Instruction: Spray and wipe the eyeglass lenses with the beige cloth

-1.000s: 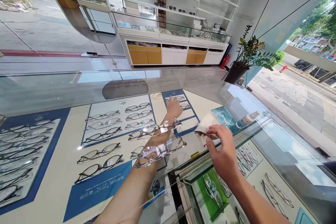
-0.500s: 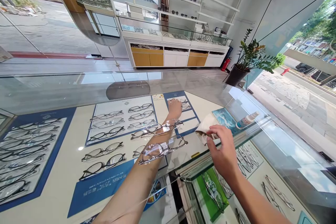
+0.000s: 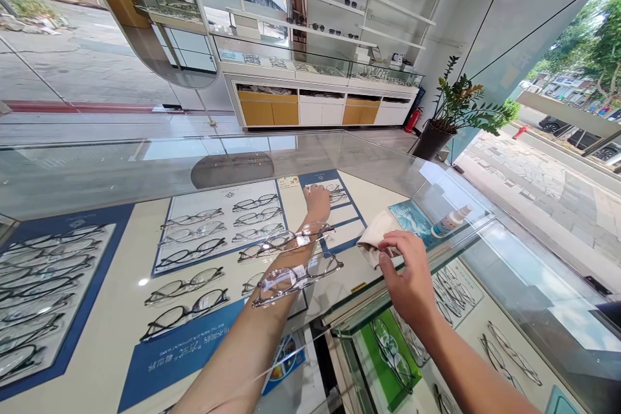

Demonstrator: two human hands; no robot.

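Blue-and-white tray (image 3: 346,214) on the surface (image 3: 374,196) bears the eyeglasses (image 3: 338,193), partly hidden behind the left hand (image 3: 317,200); its fingers curl away, so I cannot tell their grip. Narrowly parted, the right hand (image 3: 410,272) meets the cream cloth (image 3: 372,238), contact unclear. Transparent-framed glasses (image 3: 299,277) overlap the left forearm (image 3: 242,349), cut off below.

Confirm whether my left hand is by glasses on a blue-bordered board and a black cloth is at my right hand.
Not quite: the head view shows a cream cloth, not black, at your right hand; your left hand is by glasses on that board.
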